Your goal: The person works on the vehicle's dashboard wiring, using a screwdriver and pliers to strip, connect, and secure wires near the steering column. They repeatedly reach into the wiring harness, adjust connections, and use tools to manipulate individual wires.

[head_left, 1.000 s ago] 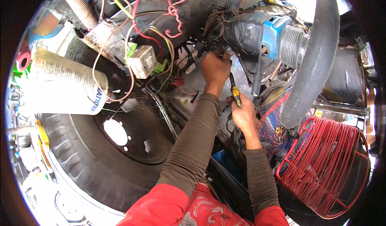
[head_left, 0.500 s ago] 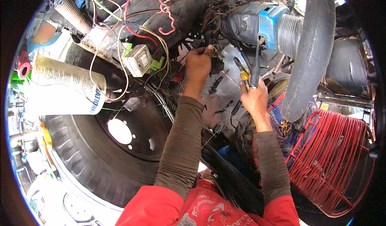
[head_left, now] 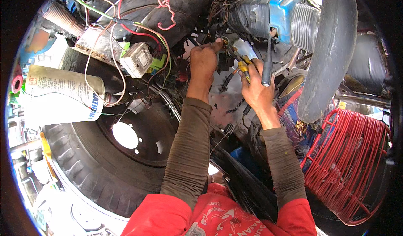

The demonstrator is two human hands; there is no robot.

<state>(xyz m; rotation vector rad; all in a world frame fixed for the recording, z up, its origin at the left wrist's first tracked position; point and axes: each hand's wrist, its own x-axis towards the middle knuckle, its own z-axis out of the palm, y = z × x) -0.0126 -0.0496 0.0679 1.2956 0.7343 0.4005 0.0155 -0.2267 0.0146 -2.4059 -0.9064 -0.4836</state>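
At twelve o'clock, past a wrinkled brown sleeve [head_left: 187,145], I see the left hand [head_left: 203,63] curled, its hold unclear; at two, the right hand [head_left: 257,92] grips yellow-and-black-handled metal pliers [head_left: 243,66].

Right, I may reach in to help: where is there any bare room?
The barest patch is the grey panel between the left forearm and the right hand, though dark strips lie on it. It is crowded around the left hand, near a wire bundle, and by the right hand, where yellow-handled pliers and a lever sit close.
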